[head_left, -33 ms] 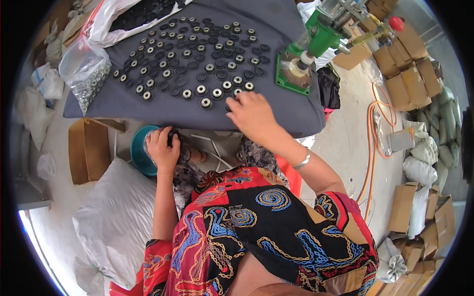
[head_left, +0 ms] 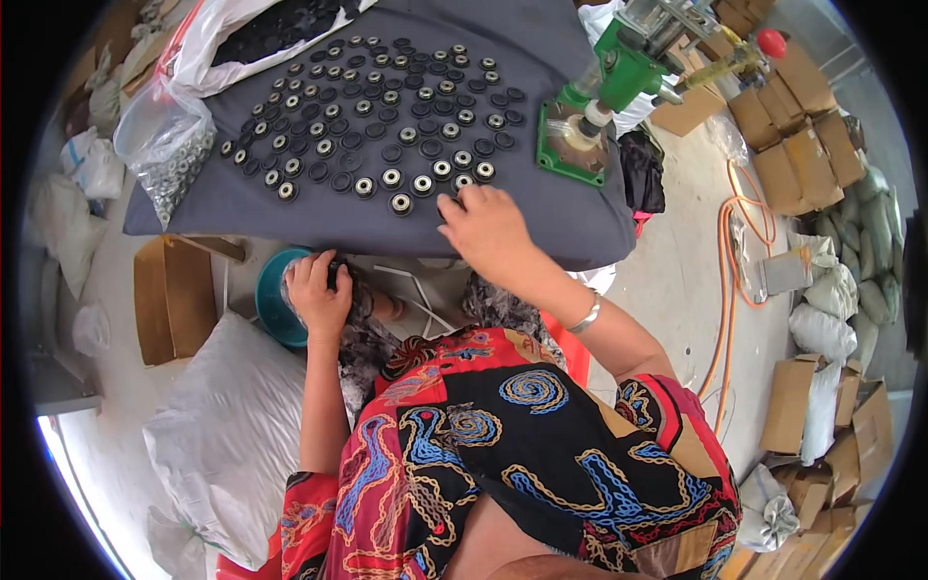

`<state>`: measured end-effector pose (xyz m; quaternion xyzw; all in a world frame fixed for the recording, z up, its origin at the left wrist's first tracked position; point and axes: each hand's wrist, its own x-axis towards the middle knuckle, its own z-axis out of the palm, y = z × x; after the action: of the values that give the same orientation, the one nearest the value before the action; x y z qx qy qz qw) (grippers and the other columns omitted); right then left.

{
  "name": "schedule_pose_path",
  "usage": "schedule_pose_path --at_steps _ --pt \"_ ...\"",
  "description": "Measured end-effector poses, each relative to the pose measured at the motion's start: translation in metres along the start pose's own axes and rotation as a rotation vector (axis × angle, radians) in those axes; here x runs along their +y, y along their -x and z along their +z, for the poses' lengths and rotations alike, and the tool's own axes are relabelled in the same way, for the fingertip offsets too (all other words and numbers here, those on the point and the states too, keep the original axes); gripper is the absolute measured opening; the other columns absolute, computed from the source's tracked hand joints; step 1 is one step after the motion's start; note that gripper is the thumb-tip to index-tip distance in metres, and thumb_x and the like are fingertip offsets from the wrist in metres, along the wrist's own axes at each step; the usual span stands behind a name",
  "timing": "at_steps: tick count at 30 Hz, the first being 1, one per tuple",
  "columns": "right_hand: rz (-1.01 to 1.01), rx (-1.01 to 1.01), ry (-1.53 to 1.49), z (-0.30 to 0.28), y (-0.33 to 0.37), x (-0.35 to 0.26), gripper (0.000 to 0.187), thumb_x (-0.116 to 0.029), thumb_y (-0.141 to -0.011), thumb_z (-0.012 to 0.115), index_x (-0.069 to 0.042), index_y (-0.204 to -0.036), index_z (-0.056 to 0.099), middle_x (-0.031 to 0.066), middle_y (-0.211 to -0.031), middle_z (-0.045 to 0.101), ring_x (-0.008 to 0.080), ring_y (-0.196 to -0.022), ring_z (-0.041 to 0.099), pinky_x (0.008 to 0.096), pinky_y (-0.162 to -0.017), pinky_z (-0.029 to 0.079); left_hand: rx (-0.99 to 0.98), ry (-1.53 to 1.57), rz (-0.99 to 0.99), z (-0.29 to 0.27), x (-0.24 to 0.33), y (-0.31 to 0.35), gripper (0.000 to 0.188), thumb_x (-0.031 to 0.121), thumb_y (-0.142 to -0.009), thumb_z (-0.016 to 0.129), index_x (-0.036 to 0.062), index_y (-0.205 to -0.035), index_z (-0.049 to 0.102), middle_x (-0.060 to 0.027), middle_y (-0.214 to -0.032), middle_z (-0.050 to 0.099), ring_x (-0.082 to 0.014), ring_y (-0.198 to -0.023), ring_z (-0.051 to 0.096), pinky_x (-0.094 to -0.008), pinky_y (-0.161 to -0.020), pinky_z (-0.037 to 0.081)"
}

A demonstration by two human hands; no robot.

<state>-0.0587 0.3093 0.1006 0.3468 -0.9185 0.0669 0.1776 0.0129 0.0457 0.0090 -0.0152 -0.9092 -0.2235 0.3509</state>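
Note:
Many black rings lie flat on the grey cloth, several with a silver bearing [head_left: 422,185] seated in the middle and others, such as a plain black ring [head_left: 391,153], without one. My right hand [head_left: 485,224] rests palm down at the near edge of the group, fingers apart, fingertips close to a bearing-filled ring [head_left: 464,182]. Nothing shows in its fingers, though the underside is hidden. Below the table edge, my left hand [head_left: 319,295] is curled beside a teal basin [head_left: 274,290]. A small black piece [head_left: 334,272] sits between its thumb and fingers; its kind is unclear.
A green hand press [head_left: 572,145] with a red-knobbed lever stands at the table's right. A clear bag of small metal parts [head_left: 169,159] and a white bag of black pieces [head_left: 193,68] lie at the left. Orange hose [head_left: 727,280] and cardboard boxes [head_left: 797,164] are on the right floor.
My right hand has shifted slightly left and its fingers have spread a little; the dark piece seen at its fingertips before is no longer visible. My left hand stays where it was.

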Motion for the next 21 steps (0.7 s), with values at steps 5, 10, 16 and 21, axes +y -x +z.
schedule_pose_path --at_steps 5,10,16,21 --pt "0.049 -0.012 -0.036 0.009 0.01 -0.014 0.032 -0.01 -0.078 0.063 0.003 -0.107 0.06 0.0165 -0.094 0.054 0.0279 -0.085 0.061 0.035 -0.069 0.054 -0.003 0.0 0.01 -0.003 0.004 -0.002 0.025 0.009 -0.072 0.07 0.0066 -0.097 0.067 -0.0095 -0.092 0.064 -0.0313 -0.086 0.059 -0.0419 -0.08 0.044" --pt "0.037 -0.113 -0.105 0.004 0.007 -0.012 0.026 -0.007 -0.078 0.062 0.003 -0.101 0.055 0.0189 -0.093 0.052 0.0312 -0.084 0.062 0.037 -0.068 0.055 0.004 -0.007 0.013 -0.002 0.002 -0.001 0.026 0.007 -0.071 0.07 0.0068 -0.097 0.067 -0.0094 -0.092 0.064 -0.0315 -0.088 0.059 -0.0419 -0.08 0.045" --pt "0.074 -0.009 -0.358 -0.011 0.012 0.001 0.04 -0.01 -0.08 0.068 -0.004 -0.117 0.056 0.0175 -0.101 0.053 0.032 -0.076 0.062 0.0394 -0.067 0.054 -0.001 -0.009 0.012 -0.005 0.005 -0.002 0.026 0.007 -0.071 0.07 0.0072 -0.097 0.067 -0.0096 -0.093 0.064 -0.0316 -0.089 0.059 -0.0418 -0.08 0.045" --pt "0.275 0.238 -0.447 -0.014 0.048 0.046 0.038 -0.013 -0.075 0.073 -0.005 -0.11 0.06 0.0139 -0.099 0.055 0.0315 -0.084 0.06 0.0403 -0.071 0.053 0.017 -0.007 0.012 -0.005 0.002 0.0 0.026 0.006 -0.071 0.07 0.0073 -0.097 0.067 -0.0097 -0.093 0.064 -0.0317 -0.088 0.059 -0.042 -0.081 0.045"
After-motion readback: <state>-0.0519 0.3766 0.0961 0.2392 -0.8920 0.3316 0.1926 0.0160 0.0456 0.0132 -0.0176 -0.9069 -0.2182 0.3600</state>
